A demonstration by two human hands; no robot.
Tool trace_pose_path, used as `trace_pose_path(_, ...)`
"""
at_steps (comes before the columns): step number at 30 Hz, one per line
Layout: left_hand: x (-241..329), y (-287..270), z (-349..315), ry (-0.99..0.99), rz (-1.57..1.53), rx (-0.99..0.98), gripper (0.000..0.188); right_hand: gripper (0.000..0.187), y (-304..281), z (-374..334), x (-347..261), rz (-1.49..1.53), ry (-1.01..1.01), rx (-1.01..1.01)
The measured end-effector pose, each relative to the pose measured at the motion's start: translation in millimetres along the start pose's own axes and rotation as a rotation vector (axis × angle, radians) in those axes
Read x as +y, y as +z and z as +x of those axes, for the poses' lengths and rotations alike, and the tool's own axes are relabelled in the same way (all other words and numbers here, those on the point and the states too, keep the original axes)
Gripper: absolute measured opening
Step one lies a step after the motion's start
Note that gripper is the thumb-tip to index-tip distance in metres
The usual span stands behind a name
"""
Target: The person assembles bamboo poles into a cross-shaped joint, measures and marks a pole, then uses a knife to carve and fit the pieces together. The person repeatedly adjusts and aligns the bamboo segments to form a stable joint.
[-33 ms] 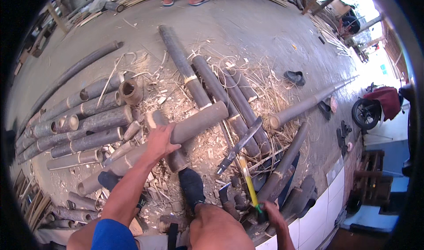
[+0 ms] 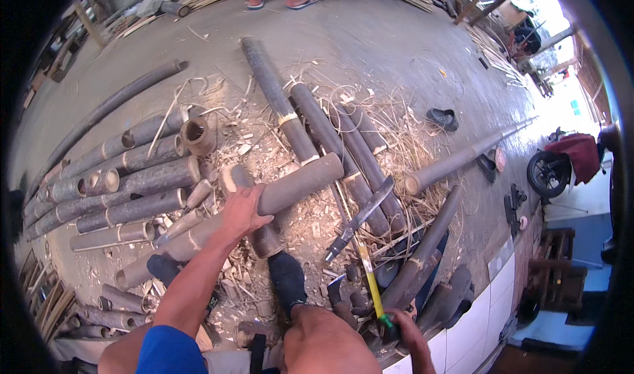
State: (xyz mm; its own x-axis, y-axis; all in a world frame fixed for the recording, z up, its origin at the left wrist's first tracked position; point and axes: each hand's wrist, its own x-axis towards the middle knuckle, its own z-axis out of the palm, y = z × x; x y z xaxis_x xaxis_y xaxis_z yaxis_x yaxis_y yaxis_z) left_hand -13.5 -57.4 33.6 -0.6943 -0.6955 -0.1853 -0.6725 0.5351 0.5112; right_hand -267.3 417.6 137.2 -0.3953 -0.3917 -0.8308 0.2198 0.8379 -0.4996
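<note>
My left hand [image 2: 243,210] grips a thick brown bamboo pole [image 2: 300,182] from above, its fingers wrapped over the side. This pole slopes across the floor and over a shorter bamboo piece [image 2: 264,240], which sits beside my dark-covered foot [image 2: 286,281]. At the lower right, my right hand [image 2: 404,326] is closed on the green-and-black body of what looks like a tape measure. Its yellow strip [image 2: 371,278] stretches away toward the pole's far end; where it ends I cannot make out. Between the hands a machete [image 2: 360,221] lies with its blade over other bamboo.
Cut bamboo lengths [image 2: 142,179] lie stacked at left, more [image 2: 317,119] ahead. Chips and shavings [image 2: 409,136] litter the floor. A second blade [image 2: 335,283] is near my foot. Sandals [image 2: 442,118] and a motorbike [image 2: 551,169] are at right; another person's feet [image 2: 300,2] stand far ahead.
My right hand has shifted slightly left with the tape measure. The whole view has moved very slightly. My left hand keeps its place on the pole.
</note>
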Motion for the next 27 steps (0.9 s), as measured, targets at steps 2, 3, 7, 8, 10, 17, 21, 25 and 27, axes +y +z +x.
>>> trace_pose_path(2,2,3,3,-0.022,0.027,0.028,0.091,0.066,11,-31,27,0.428,0.145,-0.098)
trace_pose_path(3,2,4,6,-0.009,0.042,0.068,0.090,0.068,20,-35,33,0.546,0.116,-0.121)
trace_pose_path(7,17,9,1,0.054,0.357,0.294,0.091,0.079,70,-7,16,0.627,-0.119,-0.194)
trace_pose_path(8,25,11,-4,0.115,0.286,0.367,0.089,0.080,84,12,2,0.668,-0.128,-0.143)
trace_pose_path(10,45,16,-19,0.177,0.226,0.447,0.085,0.078,111,56,-34,0.663,-0.201,-0.154)
trace_pose_path(17,87,22,-71,-0.117,-0.741,-0.117,0.083,0.063,213,147,-137,0.954,-0.297,-0.515)
trace_pose_path(21,70,7,-76,-0.309,-0.757,-0.150,0.081,0.061,247,156,-152,0.922,-0.246,-0.591)
trace_pose_path(25,52,-13,-70,-0.254,-0.704,-0.150,0.075,0.066,264,158,-163,0.915,-0.295,-0.624)
trace_pose_path(27,47,-20,-65,-0.266,-0.665,-0.167,0.074,0.062,269,159,-171,0.860,-0.281,-0.601)
